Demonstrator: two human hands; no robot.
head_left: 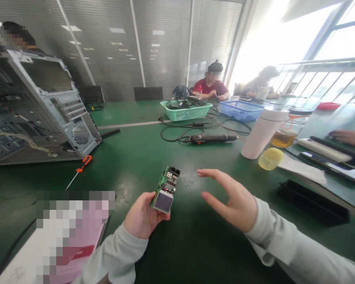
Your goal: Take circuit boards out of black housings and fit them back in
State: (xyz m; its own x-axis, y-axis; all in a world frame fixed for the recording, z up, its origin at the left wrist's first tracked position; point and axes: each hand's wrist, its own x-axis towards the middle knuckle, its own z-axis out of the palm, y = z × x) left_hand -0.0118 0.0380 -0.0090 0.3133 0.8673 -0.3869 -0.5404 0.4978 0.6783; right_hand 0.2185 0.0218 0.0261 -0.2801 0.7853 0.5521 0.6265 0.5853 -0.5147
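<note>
Left hand (pixel 142 217) grips a small green circuit board (pixel 165 189) at its lower end; right hand (pixel 233 201) hovers beside it, fingers spread wide, touching nothing.

A green table (pixel 142 157) spreads beyond the hands. Far to their left lies an open computer case (pixel 38 110), with an orange-handled screwdriver (pixel 79 169) nearer. Ahead lie an electric screwdriver (pixel 210 138), a green basket (pixel 185 110) and a blue basket (pixel 241 110). To the right stand a white tumbler (pixel 262 132), a yellow lid (pixel 270 159) and a black tray (pixel 313 202).
</note>
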